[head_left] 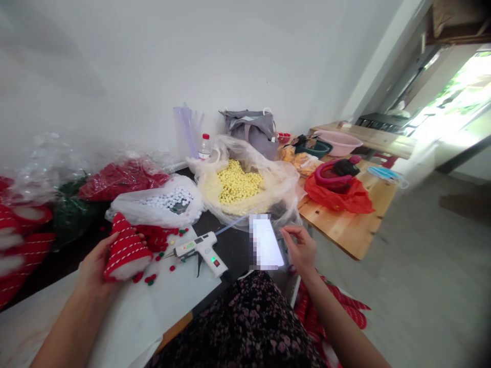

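Observation:
My left hand [97, 260] is wrapped around a small red knit Santa hat [128, 248] with white stitched stripes and a white fluffy base, its tip pointing up. Just right of it, a white glue gun [201, 250] lies on the table, its nozzle toward the hat and a green light glowing on its handle. Small red and green pompoms [151, 279] are scattered around the nozzle. A lit phone [266, 243], partly blurred out, is beside my right hand [303, 248]. That hand's fingertips are pinched together near the phone's right edge; whatever they hold, if anything, is too small to make out.
Open plastic bags of white pompoms [172, 199] and yellow pompoms [240, 184] stand behind the glue gun. More red striped pieces [23, 255] are piled at left. A bottle [204, 147] and grey bag [251, 128] are against the wall. A wooden table [349, 230] adjoins at right.

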`<state>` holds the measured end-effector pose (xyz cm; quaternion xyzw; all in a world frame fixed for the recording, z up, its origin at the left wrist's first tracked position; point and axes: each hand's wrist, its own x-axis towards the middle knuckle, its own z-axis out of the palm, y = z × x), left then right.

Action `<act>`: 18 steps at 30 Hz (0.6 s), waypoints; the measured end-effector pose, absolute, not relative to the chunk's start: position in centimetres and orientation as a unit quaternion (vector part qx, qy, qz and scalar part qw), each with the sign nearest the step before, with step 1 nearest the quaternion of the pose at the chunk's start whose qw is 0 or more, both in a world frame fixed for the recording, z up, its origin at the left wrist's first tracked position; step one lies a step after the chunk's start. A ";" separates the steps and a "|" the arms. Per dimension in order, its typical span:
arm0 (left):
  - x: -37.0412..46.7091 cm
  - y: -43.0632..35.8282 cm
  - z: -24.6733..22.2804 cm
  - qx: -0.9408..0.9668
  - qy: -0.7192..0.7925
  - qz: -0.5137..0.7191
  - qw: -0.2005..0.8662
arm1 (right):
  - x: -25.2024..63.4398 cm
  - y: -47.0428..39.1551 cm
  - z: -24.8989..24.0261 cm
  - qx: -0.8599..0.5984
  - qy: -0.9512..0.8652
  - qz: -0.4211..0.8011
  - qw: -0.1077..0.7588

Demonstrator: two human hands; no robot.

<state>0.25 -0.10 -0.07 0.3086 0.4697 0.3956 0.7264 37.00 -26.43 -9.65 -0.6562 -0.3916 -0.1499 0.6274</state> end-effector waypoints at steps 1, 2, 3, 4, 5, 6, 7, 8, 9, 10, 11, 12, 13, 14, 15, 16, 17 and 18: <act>0.2 -0.1 -0.1 0.312 0.470 0.395 0.725 | 37.0 -26.4 -9.6 -0.652 -0.391 -0.153 0.631; 0.1 0.0 -0.2 0.311 0.471 0.398 0.723 | 37.0 -26.4 -9.6 -0.649 -0.390 -0.154 0.635; 0.0 0.1 -0.3 0.308 0.470 0.401 0.723 | 37.0 -26.4 -9.6 -0.648 -0.389 -0.154 0.636; 0.0 0.2 -0.4 0.304 0.469 0.406 0.723 | 37.0 -26.4 -9.6 -0.649 -0.389 -0.153 0.636; -0.1 0.3 -0.5 0.301 0.467 0.410 0.723 | 37.0 -26.4 -9.6 -0.652 -0.388 -0.151 0.634; -0.1 0.5 -0.6 0.297 0.467 0.414 0.722 | 37.0 -26.5 -9.6 -0.656 -0.387 -0.149 0.631; -0.1 0.6 -0.7 0.297 0.466 0.415 0.723 | 37.0 -26.5 -9.6 -0.660 -0.385 -0.147 0.628; -0.1 0.7 -0.8 0.297 0.466 0.415 0.723 | 37.0 -26.6 -9.7 -0.663 -0.384 -0.145 0.626; -0.1 0.7 -0.8 0.300 0.463 0.411 0.725 | 37.0 -26.7 -9.7 -0.666 -0.384 -0.143 0.624; -0.1 0.7 -0.8 0.301 0.461 0.408 0.728 | 37.0 -26.8 -9.8 -0.667 -0.385 -0.140 0.622; -0.1 0.7 -0.7 0.300 0.461 0.406 0.730 | 37.0 -26.9 -9.9 -0.667 -0.387 -0.137 0.622; -0.1 0.7 -0.7 0.296 0.462 0.406 0.731 | 37.0 -27.0 -10.1 -0.667 -0.389 -0.133 0.621; 0.0 0.6 -0.6 0.291 0.464 0.408 0.731 | 37.0 -27.1 -10.2 -0.669 -0.391 -0.129 0.619; 0.0 0.6 -0.5 0.287 0.467 0.412 0.728 | 37.0 -27.2 -10.3 -0.672 -0.394 -0.124 0.614; 0.1 0.5 -0.5 0.286 0.470 0.415 0.725 | 37.0 -27.3 -10.5 -0.676 -0.398 -0.120 0.609; 0.1 0.5 -0.4 0.287 0.473 0.416 0.721 | 37.1 -27.5 -10.6 -0.679 -0.403 -0.116 0.603; 0.2 0.5 -0.4 0.294 0.473 0.414 0.721 | 37.1 -27.6 -10.7 -0.681 -0.409 -0.111 0.597; 0.2 0.4 -0.5 0.301 0.473 0.412 0.719 | 37.1 -27.7 -10.8 -0.683 -0.415 -0.106 0.591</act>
